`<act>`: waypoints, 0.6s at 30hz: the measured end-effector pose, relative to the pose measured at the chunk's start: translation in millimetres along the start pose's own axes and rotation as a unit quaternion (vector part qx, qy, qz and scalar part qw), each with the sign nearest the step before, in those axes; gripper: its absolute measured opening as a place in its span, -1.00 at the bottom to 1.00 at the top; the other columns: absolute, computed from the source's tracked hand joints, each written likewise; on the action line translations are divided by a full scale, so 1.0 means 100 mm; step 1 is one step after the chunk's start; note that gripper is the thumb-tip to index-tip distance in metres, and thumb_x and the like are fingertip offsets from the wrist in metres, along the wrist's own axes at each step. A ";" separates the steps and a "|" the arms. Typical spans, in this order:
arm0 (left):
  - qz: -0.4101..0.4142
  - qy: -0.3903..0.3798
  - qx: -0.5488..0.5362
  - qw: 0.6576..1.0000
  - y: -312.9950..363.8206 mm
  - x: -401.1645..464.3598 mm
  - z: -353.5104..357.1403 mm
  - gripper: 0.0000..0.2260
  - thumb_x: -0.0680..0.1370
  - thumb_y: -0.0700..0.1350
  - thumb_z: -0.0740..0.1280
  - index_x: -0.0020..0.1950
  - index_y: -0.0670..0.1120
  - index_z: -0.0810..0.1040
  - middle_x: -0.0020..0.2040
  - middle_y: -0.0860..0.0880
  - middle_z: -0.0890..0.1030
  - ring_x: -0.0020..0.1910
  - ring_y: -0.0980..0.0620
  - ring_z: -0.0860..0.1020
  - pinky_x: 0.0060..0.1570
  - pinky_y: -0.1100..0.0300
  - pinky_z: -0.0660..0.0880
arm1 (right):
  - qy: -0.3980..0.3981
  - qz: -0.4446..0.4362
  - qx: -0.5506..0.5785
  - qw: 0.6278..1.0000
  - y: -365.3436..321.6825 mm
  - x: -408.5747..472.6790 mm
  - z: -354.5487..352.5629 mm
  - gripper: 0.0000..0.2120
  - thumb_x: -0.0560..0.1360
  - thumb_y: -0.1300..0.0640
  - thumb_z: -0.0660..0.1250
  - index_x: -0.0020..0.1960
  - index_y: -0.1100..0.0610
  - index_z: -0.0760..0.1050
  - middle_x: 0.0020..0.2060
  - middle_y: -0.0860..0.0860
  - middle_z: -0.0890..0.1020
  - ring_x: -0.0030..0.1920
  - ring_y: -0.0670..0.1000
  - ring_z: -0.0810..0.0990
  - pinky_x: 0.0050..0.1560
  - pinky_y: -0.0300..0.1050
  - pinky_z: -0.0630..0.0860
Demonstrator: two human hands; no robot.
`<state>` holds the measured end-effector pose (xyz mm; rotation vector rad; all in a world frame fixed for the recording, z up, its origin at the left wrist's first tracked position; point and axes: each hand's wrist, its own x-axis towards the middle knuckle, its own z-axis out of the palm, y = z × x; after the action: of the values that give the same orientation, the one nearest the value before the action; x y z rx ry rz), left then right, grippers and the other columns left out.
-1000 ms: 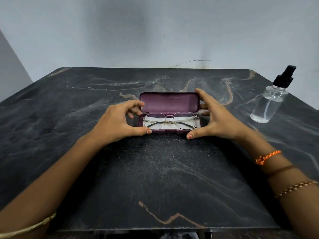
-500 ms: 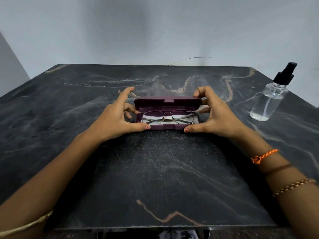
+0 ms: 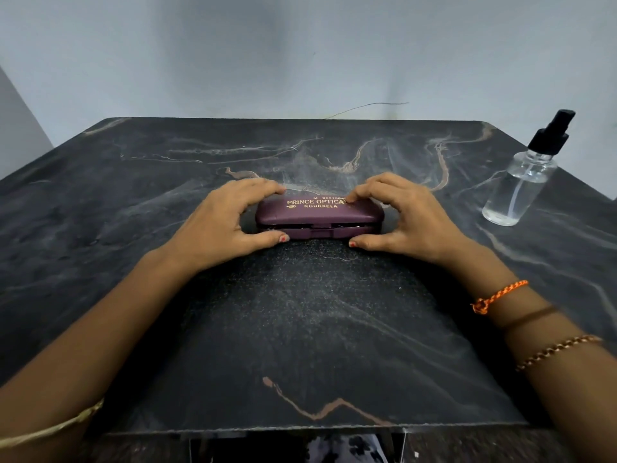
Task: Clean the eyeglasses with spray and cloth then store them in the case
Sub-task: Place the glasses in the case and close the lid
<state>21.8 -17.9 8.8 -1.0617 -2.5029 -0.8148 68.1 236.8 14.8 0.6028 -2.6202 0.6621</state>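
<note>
Case: we see the maroon eyeglass case (image 3: 319, 216) lying flat near the middle of the dark marble table (image 3: 300, 329), its long side towards us. The lid is down almost all the way, with a thin dark slit left along the front seam.
Lettering: gold print on the lid reads "PRINCE OPTICA…" with "ROURKELA" beneath; our right fingers cover the end of the first line.
Eyeglasses: we cannot make them out; only a faint glint shows inside the slit.
Left hand: our left hand (image 3: 230, 222) is curled over the left end of the case, fingers arched onto the lid's back edge, thumb lying flat on the table against the lower front corner. It grips the case between fingers and thumb.
Right hand: our right hand (image 3: 400, 218) mirrors it on the right end, fingertips pressing on top of the lid, thumb on the table touching the front lower edge.
Spray bottle: a clear spray bottle (image 3: 521, 185) with a black pump top stands upright near the table's right edge, well apart from the case and from both hands.
Wrists: an orange thread band (image 3: 497, 295) and a beaded bracelet (image 3: 557, 352) circle our right forearm.
</note>
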 end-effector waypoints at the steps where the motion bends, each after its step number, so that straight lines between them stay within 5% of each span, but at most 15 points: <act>1: 0.018 -0.002 0.003 1.000 0.01 0.00 0.01 -0.42 0.29 -0.04 0.53 0.25 -0.13 0.47 0.23 -0.08 0.52 0.24 0.05 0.40 0.25 0.13 0.34 | -0.001 -0.006 0.000 1.000 0.00 0.00 0.01 -0.50 0.23 0.03 0.54 0.13 0.11 0.53 0.07 0.07 0.56 0.09 0.08 0.52 0.09 0.12 0.48; 8: 0.070 0.004 0.010 0.997 0.06 0.01 0.06 -0.54 0.31 -0.23 0.51 0.17 -0.28 0.51 0.13 -0.21 0.58 0.14 -0.04 0.49 0.19 0.21 0.34 | 0.021 -0.027 -0.001 0.999 -0.01 0.00 0.03 -0.56 0.27 0.08 0.52 0.12 0.12 0.56 0.03 0.09 0.59 0.04 0.07 0.56 0.04 0.06 0.52; 18: 0.073 0.016 0.014 0.997 0.06 0.03 0.10 -0.53 0.29 -0.33 0.50 0.16 -0.36 0.48 0.14 -0.33 0.53 0.20 -0.16 0.45 0.23 -0.05 0.34 | 0.044 -0.065 -0.045 0.996 -0.03 -0.01 0.04 -0.60 0.28 0.09 0.51 0.09 0.17 0.59 -0.03 0.15 0.64 -0.04 0.14 0.62 -0.08 0.14 0.57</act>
<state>23.3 -6.5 4.9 -1.1968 -2.3699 -0.7461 69.3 232.8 12.1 0.6947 -2.4902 0.5169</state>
